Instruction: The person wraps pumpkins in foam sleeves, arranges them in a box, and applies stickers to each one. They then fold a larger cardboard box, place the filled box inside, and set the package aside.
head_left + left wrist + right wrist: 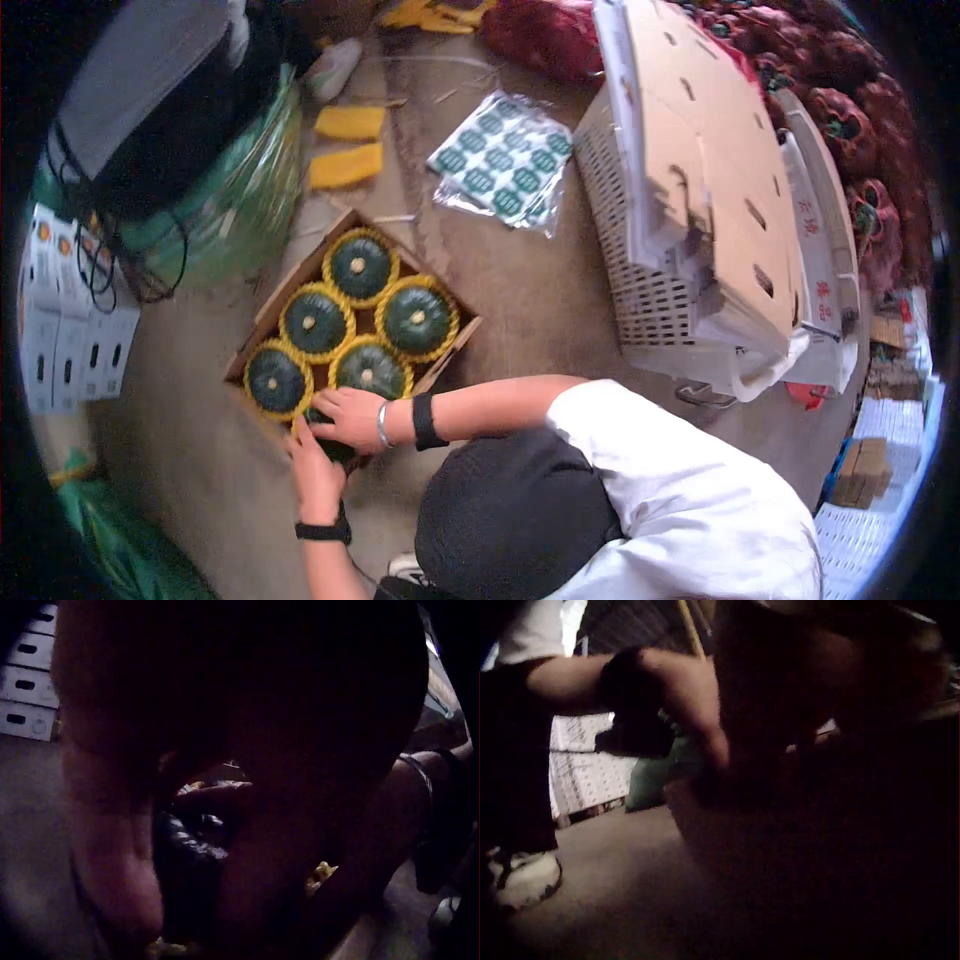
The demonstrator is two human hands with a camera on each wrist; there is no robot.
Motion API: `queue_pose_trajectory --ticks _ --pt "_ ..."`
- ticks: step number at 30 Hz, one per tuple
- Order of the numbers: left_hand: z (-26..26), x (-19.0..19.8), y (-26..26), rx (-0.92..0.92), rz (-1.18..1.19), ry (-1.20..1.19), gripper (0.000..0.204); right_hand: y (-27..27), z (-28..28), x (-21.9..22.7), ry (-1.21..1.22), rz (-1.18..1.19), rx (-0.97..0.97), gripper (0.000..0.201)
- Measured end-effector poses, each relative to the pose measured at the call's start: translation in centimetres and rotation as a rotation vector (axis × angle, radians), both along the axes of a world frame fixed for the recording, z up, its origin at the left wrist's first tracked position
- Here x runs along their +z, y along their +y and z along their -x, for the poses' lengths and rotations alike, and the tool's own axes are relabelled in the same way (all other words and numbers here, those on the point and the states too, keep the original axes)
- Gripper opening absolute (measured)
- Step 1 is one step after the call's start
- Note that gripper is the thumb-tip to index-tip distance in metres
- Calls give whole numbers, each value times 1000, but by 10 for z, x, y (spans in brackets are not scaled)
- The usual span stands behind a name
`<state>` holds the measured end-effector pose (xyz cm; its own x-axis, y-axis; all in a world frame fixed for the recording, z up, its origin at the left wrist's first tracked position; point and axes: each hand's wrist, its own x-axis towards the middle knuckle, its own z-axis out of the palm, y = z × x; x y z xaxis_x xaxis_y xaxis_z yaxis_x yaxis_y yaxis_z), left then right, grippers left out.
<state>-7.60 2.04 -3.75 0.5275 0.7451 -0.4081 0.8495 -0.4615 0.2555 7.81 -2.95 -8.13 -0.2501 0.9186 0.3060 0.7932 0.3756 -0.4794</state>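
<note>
In the head view, an open cardboard box holds several dark green squashes in yellow foam nets. At its lower corner, my left hand and right hand grip another dark green squash from two sides, fingers close together and covering much of it. The left wrist view is dark; my left hand curls round the shiny squash, with the right hand beyond. My right hand is mostly shadow in the right wrist view, the left hand opposite it.
Yellow foam nets and a plastic bag of printed sheets lie beyond the box. A white basket with flattened cardboard stands to the right. Green plastic and white cartons are at left.
</note>
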Motion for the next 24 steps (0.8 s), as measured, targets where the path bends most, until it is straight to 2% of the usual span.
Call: queue_pose_trajectory --ticks 1,2,3,4,5,6,7,8,9,10,12,13,15,16,18,20,22,24 --pt "-7 13 -3 -1 17 69 88 5 -25 27 158 204 106 49" --pt "-12 22 -9 7 33 150 90 11 -50 34 241 214 -20 50" --pt "-12 22 -14 9 26 148 90 12 -89 36 249 86 -146 44" --pt "-11 20 -16 -19 -33 163 91 13 -127 35 142 151 -463 35" --pt "-11 21 -18 -47 -94 181 92 9 -172 67 258 308 -649 29" --pt "-11 23 -17 -41 -106 179 92 6 -220 33 238 -14 -830 24" --pt "-14 26 -16 -54 -69 200 90 3 -258 28 99 13 -973 22" --pt "-17 29 -14 -71 -36 223 87 -1 -295 12 -80 90 -1079 31" --pt "-28 46 -13 -82 -58 209 75 -8 -317 3 -168 121 -1130 37" --pt "-33 53 -9 -80 -72 209 75 -16 -332 -8 -254 156 -1179 43" --pt "-42 66 -2 -112 29 -85 65 -35 -345 -35 -277 457 -1207 47" --pt "-48 72 -1 -107 38 -176 59 -40 -347 -47 -364 474 -1200 43" --pt "-58 86 3 -78 64 -199 59 -43 -355 -71 -496 513 -1169 32" --pt "-61 89 4 -53 100 -226 58 -47 -353 -62 -500 490 -1109 24" --pt "-62 87 5 -55 81 -244 57 -55 -349 -44 -343 345 -1122 19" --pt "-68 88 2 -30 133 -285 54 -62 -360 -44 -335 362 -1100 14" --pt "-71 78 0 43 196 -342 52 -63 -360 -30 -342 30 -1093 12" --pt "-77 77 -4 120 257 -402 49 -51 -338 -3 -305 -32 -1122 12"
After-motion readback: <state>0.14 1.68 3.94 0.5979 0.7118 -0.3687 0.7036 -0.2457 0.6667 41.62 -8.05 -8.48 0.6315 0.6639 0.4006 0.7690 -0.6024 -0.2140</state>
